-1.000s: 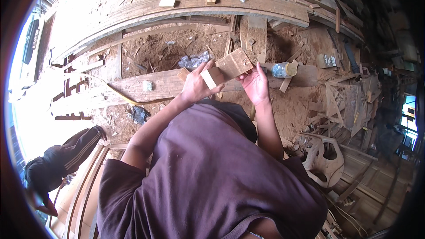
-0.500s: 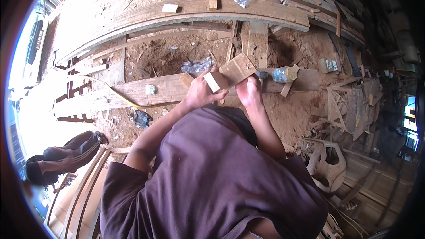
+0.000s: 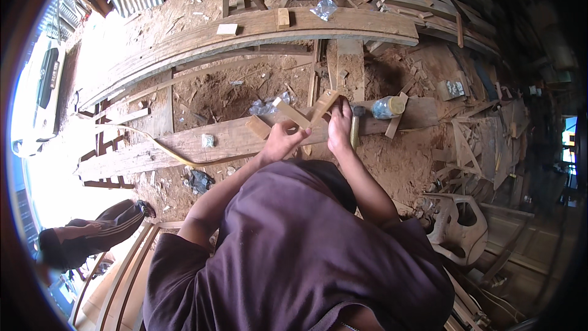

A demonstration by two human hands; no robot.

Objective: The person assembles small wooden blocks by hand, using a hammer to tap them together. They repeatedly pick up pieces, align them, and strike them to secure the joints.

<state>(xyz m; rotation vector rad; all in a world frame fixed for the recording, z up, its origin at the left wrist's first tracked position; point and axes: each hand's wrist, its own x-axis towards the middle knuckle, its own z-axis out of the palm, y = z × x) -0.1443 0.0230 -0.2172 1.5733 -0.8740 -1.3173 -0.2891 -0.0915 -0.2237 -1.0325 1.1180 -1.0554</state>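
Note:
Between my hands, above the near plank (image 3: 239, 136), is a wooden piece (image 3: 323, 108) whose two arms meet in a V at the lower end. My left hand (image 3: 285, 141) pinches it near that corner, beside the paler left arm. Around the upper end of the right arm, my right hand (image 3: 339, 127) is closed. A hammer (image 3: 355, 127) with a yellowish handle rests on the plank just right of my right hand. To the left of my left hand, a small wood block (image 3: 258, 126) lies on the plank.
On the near plank stand a jar (image 3: 386, 108) with a yellow lid and a small packet (image 3: 208, 140); a yellow hose (image 3: 165, 145) crosses it. The far plank (image 3: 349, 21) carries two blocks and crumpled plastic. A plastic chair (image 3: 456, 227) is at right; a person's leg (image 3: 107, 227) shows at left.
My hands have turned the wooden piece from its broad face to nearly edge-on, so its V shape shows. My right hand has shifted slightly left, uncovering the hammer.

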